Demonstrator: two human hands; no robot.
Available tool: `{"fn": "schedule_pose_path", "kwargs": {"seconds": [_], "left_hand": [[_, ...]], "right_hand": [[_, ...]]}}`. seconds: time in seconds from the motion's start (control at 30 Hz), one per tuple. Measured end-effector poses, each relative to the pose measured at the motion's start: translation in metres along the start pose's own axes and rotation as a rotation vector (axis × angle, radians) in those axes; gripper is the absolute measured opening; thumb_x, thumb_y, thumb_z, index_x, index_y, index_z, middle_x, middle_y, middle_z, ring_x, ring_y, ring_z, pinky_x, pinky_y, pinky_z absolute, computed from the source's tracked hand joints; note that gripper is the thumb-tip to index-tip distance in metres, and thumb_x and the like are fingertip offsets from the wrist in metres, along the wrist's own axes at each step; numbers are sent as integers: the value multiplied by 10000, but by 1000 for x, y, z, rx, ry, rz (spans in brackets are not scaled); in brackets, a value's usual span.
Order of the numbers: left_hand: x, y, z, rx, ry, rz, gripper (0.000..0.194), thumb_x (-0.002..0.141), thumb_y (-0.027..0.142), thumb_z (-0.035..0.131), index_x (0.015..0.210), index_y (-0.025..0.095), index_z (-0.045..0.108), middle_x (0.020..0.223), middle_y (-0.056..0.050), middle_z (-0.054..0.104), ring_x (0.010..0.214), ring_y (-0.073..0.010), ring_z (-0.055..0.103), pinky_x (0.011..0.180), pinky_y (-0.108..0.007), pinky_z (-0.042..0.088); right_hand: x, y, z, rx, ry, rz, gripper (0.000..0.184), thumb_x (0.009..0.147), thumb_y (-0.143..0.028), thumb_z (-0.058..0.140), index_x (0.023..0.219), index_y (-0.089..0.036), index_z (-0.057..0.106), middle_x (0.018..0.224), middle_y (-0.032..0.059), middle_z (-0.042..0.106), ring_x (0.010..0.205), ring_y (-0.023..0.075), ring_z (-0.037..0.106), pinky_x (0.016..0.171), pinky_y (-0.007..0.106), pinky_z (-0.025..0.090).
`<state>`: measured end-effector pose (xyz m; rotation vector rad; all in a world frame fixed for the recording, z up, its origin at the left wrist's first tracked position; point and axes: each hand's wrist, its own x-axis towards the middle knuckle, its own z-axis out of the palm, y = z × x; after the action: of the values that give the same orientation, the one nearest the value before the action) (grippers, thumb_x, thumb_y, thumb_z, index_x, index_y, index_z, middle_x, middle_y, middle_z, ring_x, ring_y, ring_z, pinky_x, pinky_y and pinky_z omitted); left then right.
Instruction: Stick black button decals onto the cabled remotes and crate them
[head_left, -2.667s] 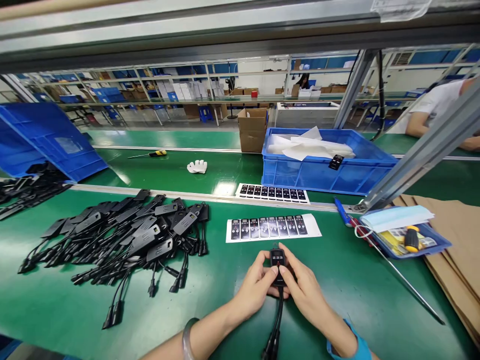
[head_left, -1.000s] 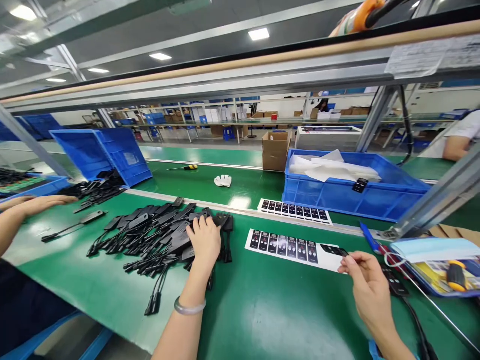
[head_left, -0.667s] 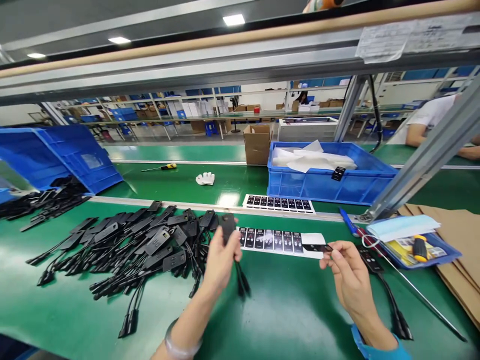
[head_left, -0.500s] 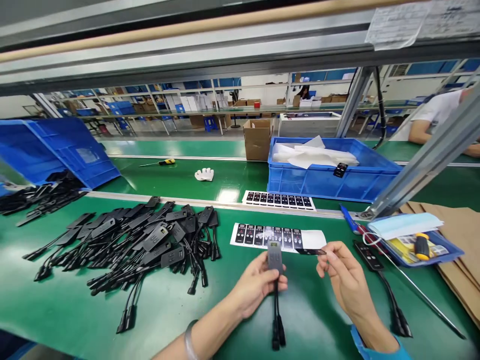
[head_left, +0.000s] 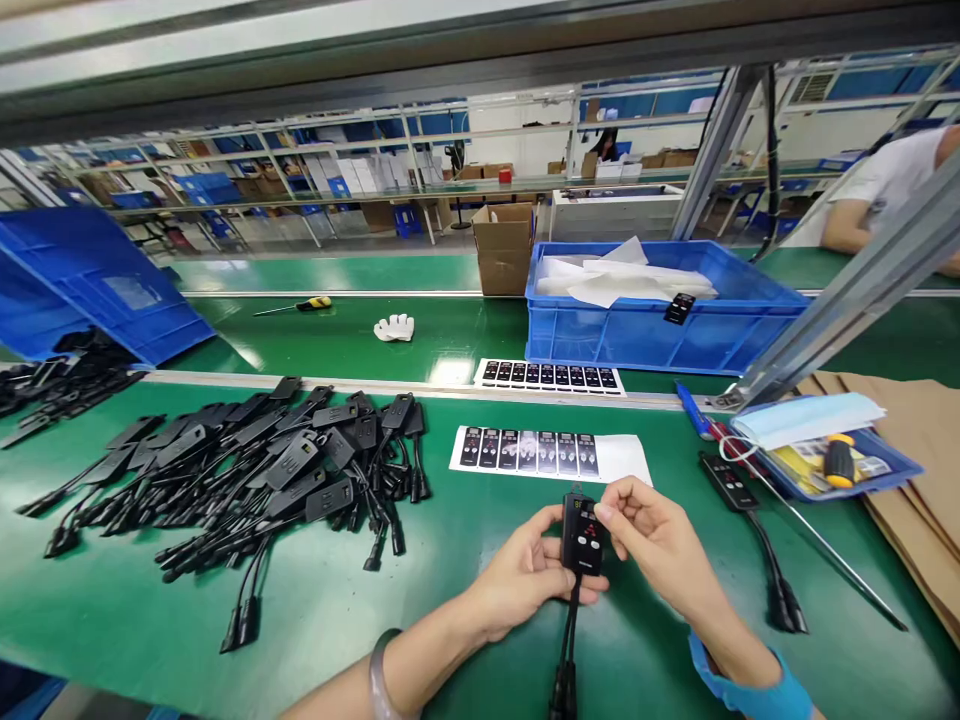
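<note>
My left hand (head_left: 532, 570) is closed around a small black control box (head_left: 571, 530), whose two cables with plugs hang down toward me. Between the thumb and finger of my right hand (head_left: 652, 535) is a black label sticker (head_left: 589, 548) with red marks and two pale button prints. It lies over the face of the box, slightly off to the right; how much of it touches is unclear. Just beyond my hands is a white sticker sheet (head_left: 619, 455) with several black labels on its left part. A labelled control box (head_left: 731, 485) rests to the right.
A big pile of black cabled boxes (head_left: 292, 460) covers the left. A second label sheet (head_left: 551, 376) lies behind, before a blue bin (head_left: 600, 335) of white paper. A tray (head_left: 840, 475) with a mask, a screwdriver (head_left: 311, 303) and a white glove (head_left: 394, 327) are around.
My right hand has brought the label from beside the sheet onto the front of the control box. The box has shifted a little right, and the camera view has tilted down.
</note>
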<state>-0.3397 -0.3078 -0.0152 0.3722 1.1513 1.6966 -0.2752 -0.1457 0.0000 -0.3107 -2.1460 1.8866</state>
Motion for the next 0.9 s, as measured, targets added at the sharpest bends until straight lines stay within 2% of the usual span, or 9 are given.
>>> {"fn": "schedule_pose_path", "kwargs": {"seconds": [0.1, 0.37, 0.57, 0.9], "left_hand": [[-1, 0, 1, 0, -25, -16, 651, 645, 212, 756, 1215, 178, 445, 1057, -153, 659, 910, -270, 673, 856, -444, 492], [-1, -1, -1, -9, -34, -21, 637, 661, 197, 738, 1223, 180, 439, 1042, -145, 668, 934, -273, 669, 879, -451, 484], [-1, -2, 0, 13, -44, -7, 572, 738, 303, 710, 1221, 178, 430, 1080, -159, 651, 935, -263, 668, 870, -448, 493], [0, -6, 1, 70, -30, 31, 629, 713, 378, 731, 1219, 190, 407, 927, -89, 673, 922, -256, 673, 829, -387, 516]], "right_hand": [[0, 2, 3, -45, 16, -16, 241, 803, -399, 622, 736, -185, 533, 588, -40, 485, 475, 83, 443, 448, 199, 384], [-2, 9, 4, -114, 19, -29, 215, 814, -384, 604, 747, -193, 535, 593, -33, 504, 496, 99, 475, 462, 210, 406], [-2, 10, 6, -101, 34, -26, 210, 806, -381, 610, 752, -193, 535, 583, -38, 495, 489, 98, 477, 446, 203, 417], [-2, 9, 9, -82, 77, -21, 206, 774, -364, 634, 725, -190, 535, 565, -44, 485, 470, 89, 456, 420, 188, 406]]}}
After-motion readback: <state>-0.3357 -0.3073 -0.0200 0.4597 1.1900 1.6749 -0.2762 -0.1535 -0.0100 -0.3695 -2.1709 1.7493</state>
